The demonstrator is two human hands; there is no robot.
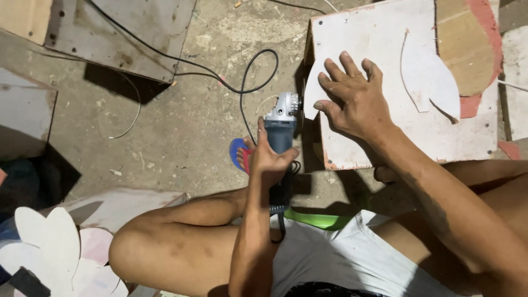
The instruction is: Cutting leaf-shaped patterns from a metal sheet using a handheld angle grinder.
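A blue-grey angle grinder (281,124) is held upright at frame centre, its head against a white curved cutout (316,82) lying flat just right.

Left hand (269,157) wrapped tight around the angle grinder (281,125), thumb up. Right hand (352,96) just right of it, pressed flat, fingers spread, forearm stretched forward.

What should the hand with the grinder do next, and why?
Probably ease the grinder slightly right, so its disc meets the edge of the white cutout. The left hand grips the grinder beside that overhanging edge, while the right hand presses the cutout flat on the white board.
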